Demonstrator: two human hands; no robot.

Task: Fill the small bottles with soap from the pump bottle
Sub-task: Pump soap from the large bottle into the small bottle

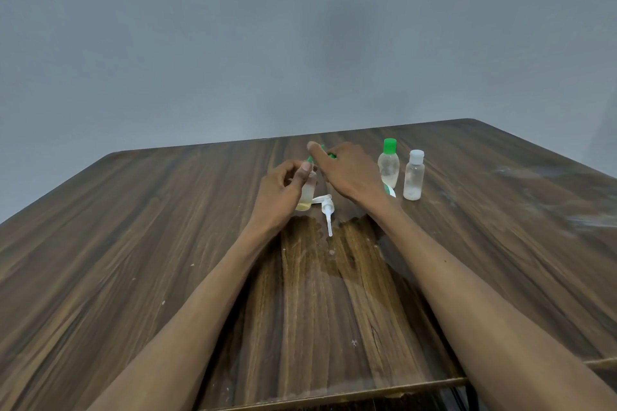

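In the head view, the task looks partly done. The left hand [283, 183] grips a small clear plastic bottle [307, 192] standing on the dark wood-grain table [133, 227]; a shallow layer of yellowish soap sits at its bottom, so it seems far from full. The right hand [344, 170] reaches over the bottle's neck, fingers curled about a green cap [330, 155], of which only slivers show; whether it is going on or coming off cannot be told.

A white plastic pump head with its long dip tube [327, 210] lies flat on the table just in front of that bottle, out of its container. The pump bottle itself is mostly hidden behind the right wrist; only a white-and-green edge shows there.

To the right, near each other, stand a clear oval bottle with a green flip cap [389, 163] and a clear round bottle with a white cap [414, 177], both capped. Each appears nearly empty, so most filling likely remains. A wet patch [334, 253] spreads on the table below the pump head.
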